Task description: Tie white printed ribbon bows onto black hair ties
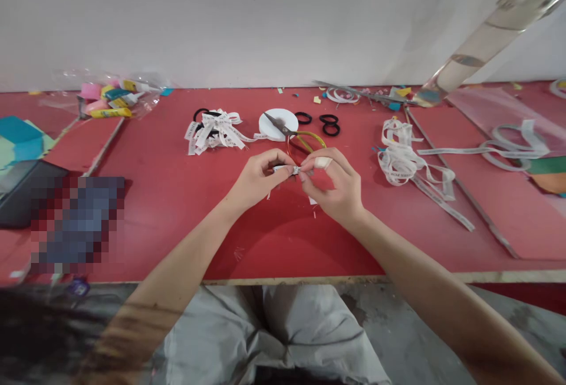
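Close together over the red table, both my hands pinch a short piece of white printed ribbon [292, 170]. My left hand [256, 177] grips it between thumb and forefinger, with something dark beside it that I cannot make out. The fingertips of my right hand [339, 187] are closed at the ribbon's right end; one of its fingers wears a white plaster [322, 163]. Just beyond lie scissors [283, 130], their blades over a white disc [270, 131]. Black hair ties [329, 125] lie to the right of the disc. A heap of printed ribbon pieces [216, 130] covers black bands at the left.
Tangled printed ribbon [393, 158] lies at the right, near a ribbon roll [504, 164]. A clear bottle [469, 55] leans at the back right. Glue tubes in a plastic bag [117, 96] lie back left. A pixelated dark device [84, 220] rests front left.
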`<state>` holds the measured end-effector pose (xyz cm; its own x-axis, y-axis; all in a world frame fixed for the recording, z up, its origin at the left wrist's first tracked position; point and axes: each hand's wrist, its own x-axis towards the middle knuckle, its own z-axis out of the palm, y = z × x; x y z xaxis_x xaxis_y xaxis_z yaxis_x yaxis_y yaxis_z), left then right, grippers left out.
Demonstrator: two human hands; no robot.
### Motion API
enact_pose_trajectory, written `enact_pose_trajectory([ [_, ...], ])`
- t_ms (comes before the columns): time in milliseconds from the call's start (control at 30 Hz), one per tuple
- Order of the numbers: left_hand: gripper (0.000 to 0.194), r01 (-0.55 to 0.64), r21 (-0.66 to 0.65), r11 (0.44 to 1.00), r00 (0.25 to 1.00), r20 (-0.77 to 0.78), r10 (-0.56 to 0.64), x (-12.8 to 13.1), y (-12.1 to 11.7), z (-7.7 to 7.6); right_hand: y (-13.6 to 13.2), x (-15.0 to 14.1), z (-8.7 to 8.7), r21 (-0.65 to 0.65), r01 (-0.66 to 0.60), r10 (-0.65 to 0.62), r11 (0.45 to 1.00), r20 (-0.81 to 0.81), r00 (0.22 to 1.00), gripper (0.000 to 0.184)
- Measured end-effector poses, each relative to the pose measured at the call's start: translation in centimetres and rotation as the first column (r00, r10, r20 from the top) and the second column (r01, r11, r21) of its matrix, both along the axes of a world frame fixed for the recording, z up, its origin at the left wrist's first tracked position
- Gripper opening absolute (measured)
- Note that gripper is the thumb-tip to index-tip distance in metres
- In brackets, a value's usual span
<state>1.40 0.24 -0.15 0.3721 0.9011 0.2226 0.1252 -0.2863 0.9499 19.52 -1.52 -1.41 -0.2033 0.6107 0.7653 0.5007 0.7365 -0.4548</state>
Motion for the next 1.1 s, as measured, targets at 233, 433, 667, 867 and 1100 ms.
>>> enact_pose_trajectory([
  [233, 0.007, -0.02, 0.107, 0.994, 0.99, -0.134, 0.035, -0.03, -0.33, 0.29, -0.1, 0.05, -0.16, -0.021, 0.002, -0.002, 1.0, 0.011, 1.0, 0.01],
  [433, 0.01, -0.013, 0.079, 0.997, 0.993, -0.116, 0.023, -0.22, -0.52, 0.05, -0.22, 0.04, -0.16, -0.054, -0.033, 0.033, 0.998, -0.001, 0.999, 0.009],
  [667, 0.011, 0.05, 0.068, 0.996, 0.996, -0.079, -0.045, -0.16, -0.38, 0.49, -0.07, 0.31, 0.0, -0.068, -0.003, 0.002, 0.998, -0.025, 1.0, 0.009],
  [867, 0.008, -0.005, 0.092, 0.996, 0.993, -0.12, 0.016, -0.08, -0.42, 0.47, -0.05, 0.28, -0.17, -0.111, -0.054, 0.047, 0.992, -0.06, 0.997, 0.011],
  [1100, 0.01, 0.014, 0.027, 1.0, 0.997, -0.08, -0.012, -0.18, -0.39, 0.56, 0.17, 0.34, 0.05, -0.079, -0.021, 0.017, 0.997, -0.051, 0.999, 0.011],
])
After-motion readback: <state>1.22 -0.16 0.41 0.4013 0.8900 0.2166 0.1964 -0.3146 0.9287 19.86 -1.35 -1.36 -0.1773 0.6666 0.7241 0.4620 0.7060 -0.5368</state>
